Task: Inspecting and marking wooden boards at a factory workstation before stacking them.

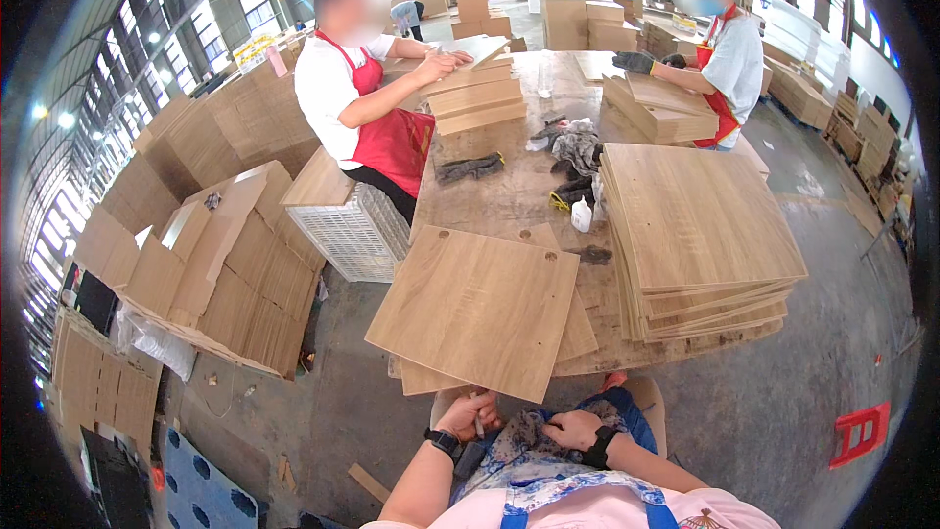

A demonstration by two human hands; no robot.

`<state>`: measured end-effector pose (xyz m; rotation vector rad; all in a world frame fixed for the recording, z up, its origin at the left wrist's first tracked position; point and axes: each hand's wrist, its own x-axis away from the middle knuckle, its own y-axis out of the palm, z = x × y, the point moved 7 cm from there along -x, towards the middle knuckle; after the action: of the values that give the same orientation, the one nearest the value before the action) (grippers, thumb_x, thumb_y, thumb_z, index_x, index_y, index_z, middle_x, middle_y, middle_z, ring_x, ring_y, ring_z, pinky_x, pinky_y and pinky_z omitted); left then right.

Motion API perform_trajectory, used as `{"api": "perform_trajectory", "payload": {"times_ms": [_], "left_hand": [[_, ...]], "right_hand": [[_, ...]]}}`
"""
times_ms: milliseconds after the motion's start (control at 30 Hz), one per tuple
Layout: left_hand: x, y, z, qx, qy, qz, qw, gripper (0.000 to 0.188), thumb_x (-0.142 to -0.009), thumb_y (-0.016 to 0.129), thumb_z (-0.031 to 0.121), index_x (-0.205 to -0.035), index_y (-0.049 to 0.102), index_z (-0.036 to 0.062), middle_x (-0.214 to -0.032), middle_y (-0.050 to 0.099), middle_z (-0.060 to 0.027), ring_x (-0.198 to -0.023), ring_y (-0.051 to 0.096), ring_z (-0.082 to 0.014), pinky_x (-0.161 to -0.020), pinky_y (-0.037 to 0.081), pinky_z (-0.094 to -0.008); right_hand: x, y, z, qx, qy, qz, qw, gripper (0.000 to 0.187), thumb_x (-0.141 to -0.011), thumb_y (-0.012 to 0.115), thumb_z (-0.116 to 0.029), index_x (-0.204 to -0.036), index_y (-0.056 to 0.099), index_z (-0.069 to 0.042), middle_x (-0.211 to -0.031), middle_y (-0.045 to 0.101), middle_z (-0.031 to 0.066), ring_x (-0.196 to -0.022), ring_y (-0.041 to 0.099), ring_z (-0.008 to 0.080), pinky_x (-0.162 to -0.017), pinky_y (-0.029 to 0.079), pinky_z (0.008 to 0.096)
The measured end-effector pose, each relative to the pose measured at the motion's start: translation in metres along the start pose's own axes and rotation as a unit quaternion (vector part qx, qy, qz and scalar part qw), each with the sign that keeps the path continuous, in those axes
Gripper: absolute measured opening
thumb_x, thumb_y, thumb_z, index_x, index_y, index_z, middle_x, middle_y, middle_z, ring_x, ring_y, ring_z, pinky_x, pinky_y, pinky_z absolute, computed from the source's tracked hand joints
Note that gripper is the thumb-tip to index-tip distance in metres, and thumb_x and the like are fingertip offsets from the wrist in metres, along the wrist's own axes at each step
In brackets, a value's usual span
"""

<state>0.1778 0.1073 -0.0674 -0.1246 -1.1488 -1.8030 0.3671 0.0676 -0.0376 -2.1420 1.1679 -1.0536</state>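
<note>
My left hand [467, 415] is closed round a slim, pale, stick-like object, just below the near edge of a wood-grain panel [470, 313]. My right hand [576, 429] lies low over my lap with its fingers curled against a dark patterned cloth [524, 431]; what they hold, if anything, is hidden. That panel rests askew on other panels and juts past the table's near edge. Small round holes show near its far corners. To the right stands a tall stack of similar panels [705, 220].
Gloves [470, 168], crumpled rags [578, 147] and a small white bottle [582, 216] lie on the worn table [504, 196]. Two co-workers in red aprons handle panels at its far sides. Cardboard stacks [235, 274] stand left; a red plastic stool [862, 434] is on the floor at right.
</note>
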Motion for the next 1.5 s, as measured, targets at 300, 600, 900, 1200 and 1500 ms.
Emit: {"api": "perform_trajectory", "payload": {"times_ms": [300, 600, 900, 1200, 1500], "left_hand": [[-0.006, -0.008, -0.007, 0.050, -0.010, -0.016, 0.999, 0.010, -0.091, 0.052, 0.015, -0.084, 0.053, 0.0083, -0.067, 0.053, -0.0015, -0.063, 0.054, -0.0156, -0.063, 0.049, -0.0332], [-0.005, -0.012, -0.002, 0.037, 0.017, 0.030, 0.999, 0.017, -0.090, 0.047, 0.007, -0.106, 0.055, 0.0033, -0.096, 0.062, -0.0107, -0.086, 0.063, -0.0251, -0.065, 0.051, -0.0354], [-0.014, -0.023, -0.008, 0.025, 0.022, 0.021, 0.999, 0.020, -0.093, 0.049, 0.021, -0.105, 0.055, 0.0060, -0.095, 0.062, -0.0077, -0.087, 0.060, -0.0206, -0.071, 0.049, -0.0367], [-0.010, -0.018, -0.003, 0.016, 0.029, 0.018, 0.999, 0.021, -0.095, 0.045, 0.023, -0.106, 0.055, 0.0079, -0.094, 0.062, -0.0075, -0.087, 0.060, -0.0209, -0.071, 0.049, -0.0367], [-0.012, -0.019, -0.006, 0.033, 0.018, 0.021, 0.999, 0.021, -0.095, 0.045, 0.023, -0.105, 0.055, 0.0076, -0.092, 0.063, -0.0077, -0.086, 0.061, -0.0211, -0.070, 0.050, -0.0362]], "right_hand": [[0.002, 0.000, -0.002, 0.007, 0.007, -0.008, 1.000, 0.043, -0.083, 0.049, -0.045, -0.095, 0.067, -0.008, -0.089, 0.065, 0.0191, -0.084, 0.062, 0.0362, -0.076, 0.049, 0.0425], [0.006, -0.004, -0.004, -0.002, 0.014, -0.008, 1.000, 0.043, -0.083, 0.049, -0.045, -0.096, 0.067, -0.008, -0.089, 0.065, 0.0180, -0.084, 0.062, 0.0352, -0.076, 0.049, 0.0419], [-0.001, 0.006, 0.001, 0.026, 0.000, -0.019, 0.999, 0.045, -0.084, 0.046, -0.047, -0.096, 0.067, -0.008, -0.089, 0.065, 0.0186, -0.085, 0.062, 0.0356, -0.076, 0.049, 0.0423], [-0.001, 0.008, 0.003, 0.026, -0.007, -0.005, 1.000, 0.045, -0.084, 0.047, -0.047, -0.094, 0.068, -0.009, -0.088, 0.065, 0.0180, -0.083, 0.062, 0.0353, -0.074, 0.049, 0.0427], [0.001, 0.006, 0.002, 0.021, -0.003, -0.006, 1.000, 0.045, -0.083, 0.048, -0.047, -0.094, 0.068, -0.009, -0.087, 0.065, 0.0181, -0.083, 0.062, 0.0353, -0.074, 0.049, 0.0425]]}}
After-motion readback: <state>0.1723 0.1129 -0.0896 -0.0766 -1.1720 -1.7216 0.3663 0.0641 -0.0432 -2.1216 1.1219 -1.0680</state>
